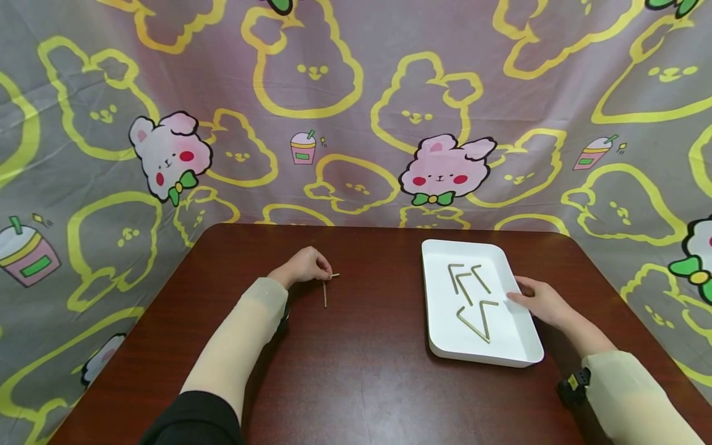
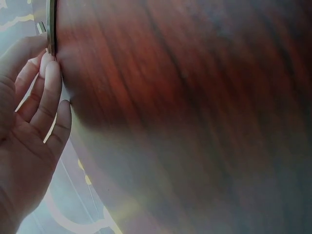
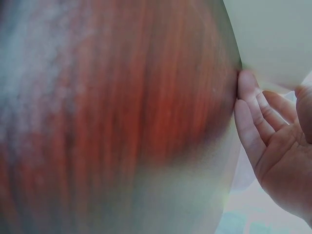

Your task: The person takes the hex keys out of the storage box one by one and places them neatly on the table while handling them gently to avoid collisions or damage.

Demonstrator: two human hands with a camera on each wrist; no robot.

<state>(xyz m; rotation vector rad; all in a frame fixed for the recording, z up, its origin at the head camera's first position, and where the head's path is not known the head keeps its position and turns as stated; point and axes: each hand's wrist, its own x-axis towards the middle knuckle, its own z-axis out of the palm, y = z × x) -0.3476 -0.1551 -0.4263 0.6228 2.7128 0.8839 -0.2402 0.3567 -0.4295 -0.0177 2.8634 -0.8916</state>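
Observation:
On the left part of the table, my left hand (image 1: 306, 266) pinches an L-shaped hex key (image 1: 325, 295) near its bend. Its long arm points toward me and the short arm sticks out to the right. In the left wrist view the dull brass hex key (image 2: 51, 24) sits between thumb and fingertips of the left hand (image 2: 34, 102). A white tray (image 1: 439, 337) lies on the right, holding several similar hex keys (image 1: 483, 321). My right hand (image 1: 542, 301) grips the tray's right side, thumb over the rim. The right wrist view shows its fingers (image 3: 251, 126) under the tray's edge (image 3: 273, 44).
The dark brown wooden table (image 1: 356, 371) reaches back to a patterned cloth (image 1: 356, 123) with cartoon animals, which hangs behind it and along both sides. Bare tabletop lies between the left hand and the tray.

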